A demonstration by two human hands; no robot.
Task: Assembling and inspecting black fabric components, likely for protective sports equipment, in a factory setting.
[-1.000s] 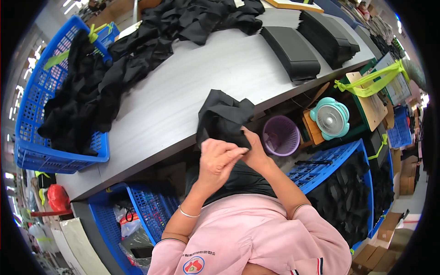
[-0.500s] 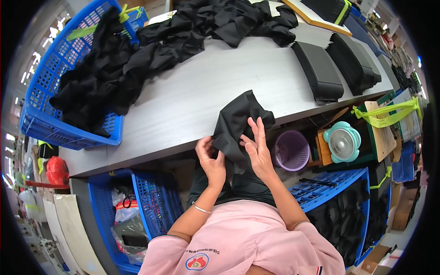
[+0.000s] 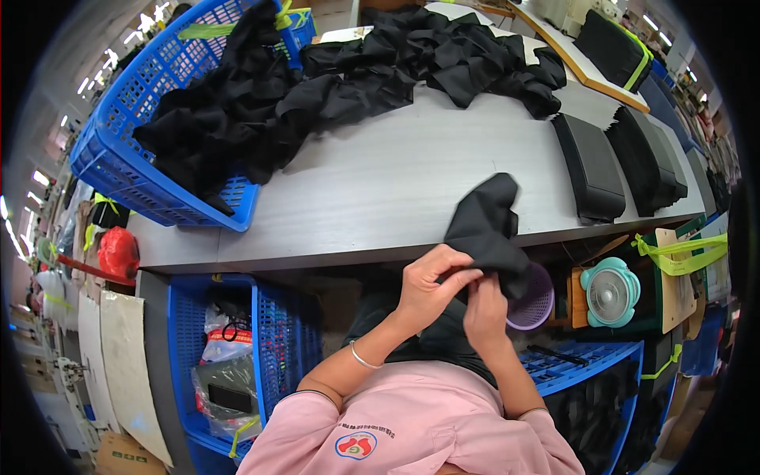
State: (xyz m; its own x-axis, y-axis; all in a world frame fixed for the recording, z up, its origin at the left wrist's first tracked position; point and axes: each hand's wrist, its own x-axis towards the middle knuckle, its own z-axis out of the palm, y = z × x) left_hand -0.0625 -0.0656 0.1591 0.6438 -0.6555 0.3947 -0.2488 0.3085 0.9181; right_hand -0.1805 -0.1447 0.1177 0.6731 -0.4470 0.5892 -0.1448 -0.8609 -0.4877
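A piece of black fabric (image 3: 487,222) hangs from my two hands at the front edge of the table, its upper part fanning out over the tabletop. My left hand (image 3: 435,286) pinches the near edge of the cloth between thumb and fingers. Right beside it, my right hand (image 3: 485,310) is closed on the same edge, its fingertips partly hidden by the cloth and the left hand. A long heap of crumpled black fabric pieces (image 3: 348,95) spreads over the far side of the table and into a blue basket.
The blue basket (image 3: 119,170) lies tipped at the left of the grey table (image 3: 356,182). Two stacks of flat black pieces (image 3: 587,170) stand at the right. Below are a purple bin (image 3: 538,305), a teal fan (image 3: 611,293) and blue crates (image 3: 214,356) at either side.
My hands have come together on the fabric's near edge, where before they were apart with the right fingers spread. The view has shifted, so the table's things appear farther right.
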